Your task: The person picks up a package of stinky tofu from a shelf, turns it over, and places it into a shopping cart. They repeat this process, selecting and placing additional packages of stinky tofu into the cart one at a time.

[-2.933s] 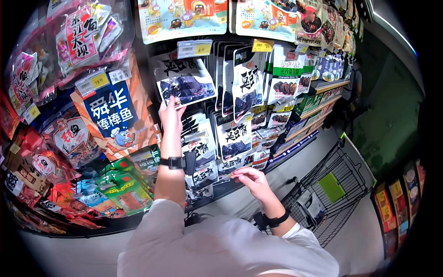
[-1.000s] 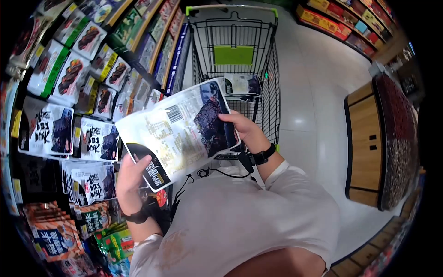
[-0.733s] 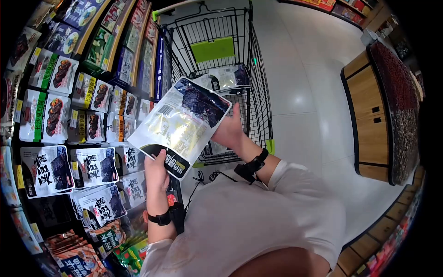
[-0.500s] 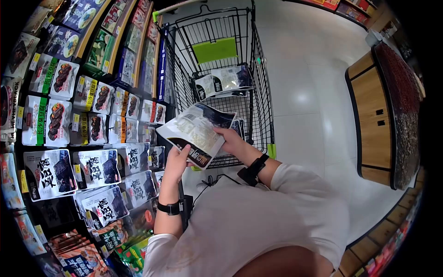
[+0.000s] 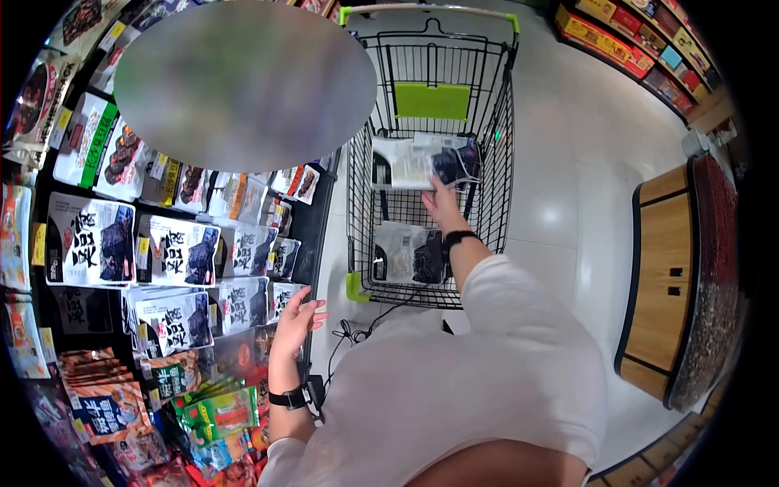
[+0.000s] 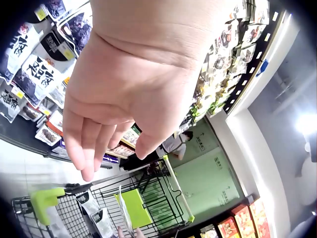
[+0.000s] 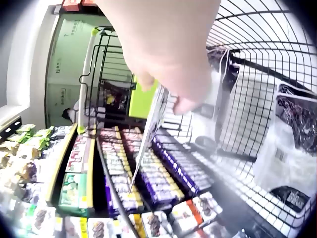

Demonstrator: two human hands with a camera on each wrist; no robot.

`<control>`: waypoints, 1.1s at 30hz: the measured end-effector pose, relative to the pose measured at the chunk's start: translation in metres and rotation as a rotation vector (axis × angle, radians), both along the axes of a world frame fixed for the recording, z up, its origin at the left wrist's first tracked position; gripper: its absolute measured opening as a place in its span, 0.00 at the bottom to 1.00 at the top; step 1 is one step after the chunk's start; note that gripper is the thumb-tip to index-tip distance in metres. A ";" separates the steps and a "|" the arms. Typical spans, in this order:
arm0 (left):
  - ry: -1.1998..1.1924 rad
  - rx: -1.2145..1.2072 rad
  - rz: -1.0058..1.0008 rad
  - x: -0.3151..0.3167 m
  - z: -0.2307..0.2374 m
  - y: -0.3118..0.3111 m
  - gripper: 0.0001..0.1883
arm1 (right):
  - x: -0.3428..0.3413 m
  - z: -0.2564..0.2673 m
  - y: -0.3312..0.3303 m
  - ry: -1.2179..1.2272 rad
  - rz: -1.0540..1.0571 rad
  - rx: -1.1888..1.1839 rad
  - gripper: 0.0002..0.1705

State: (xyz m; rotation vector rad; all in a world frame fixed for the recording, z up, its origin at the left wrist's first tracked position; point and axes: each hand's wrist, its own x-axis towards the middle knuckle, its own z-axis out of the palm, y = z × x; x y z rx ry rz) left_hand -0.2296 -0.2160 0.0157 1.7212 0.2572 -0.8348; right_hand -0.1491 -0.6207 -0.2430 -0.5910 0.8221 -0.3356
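My right hand [image 5: 442, 204] reaches into the shopping cart [image 5: 355, 252] and pinches the edge of a white-and-black snack pouch [image 5: 403, 162]. In the right wrist view, this pouch [image 7: 154, 116] is seen nearly edge-on between thumb and fingers [image 7: 188, 101]. Another similar pouch [image 5: 406, 253] lies flat in the near end of the basket. My left hand [image 5: 297, 321] holds nothing and hovers beside the shelf, its fingers loosely extended; the left wrist view shows its palm [image 6: 133, 91].
Hanging pouches [image 5: 91, 239] fill the shelf on the left, with orange and green snack bags [image 5: 217, 415] below. A cable [image 5: 349, 331] dangles near the cart's near end. At right stands a wooden bin [image 5: 656, 276]. A blurred oval covers part of the shelf; a person [image 6: 173, 146] stands farther off.
The pouch, taken from the rack earlier and held in both hands half a second ago, is now inside the cart in my right hand alone. My left hand has let go and moved left.
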 end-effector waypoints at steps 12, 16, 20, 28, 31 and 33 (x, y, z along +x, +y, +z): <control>-0.141 -0.061 0.225 0.007 0.016 0.078 0.22 | -0.036 0.007 0.073 0.157 0.137 0.191 0.20; -0.282 -0.066 0.488 0.020 0.031 0.129 0.19 | -0.028 0.044 0.093 -0.016 0.292 0.143 0.11; -0.494 -0.015 0.692 0.033 0.053 0.176 0.18 | -0.018 0.149 0.147 -0.212 0.473 -0.048 0.12; -0.986 -0.181 1.045 0.082 0.129 0.307 0.16 | -0.009 0.261 0.277 -0.642 0.980 -0.285 0.16; -1.075 -0.308 1.211 0.102 0.150 0.360 0.17 | -0.003 0.292 0.335 -0.748 1.184 -0.337 0.16; -0.992 -0.567 1.356 0.123 0.149 0.404 0.18 | 0.002 0.310 0.373 -0.785 1.315 -0.386 0.15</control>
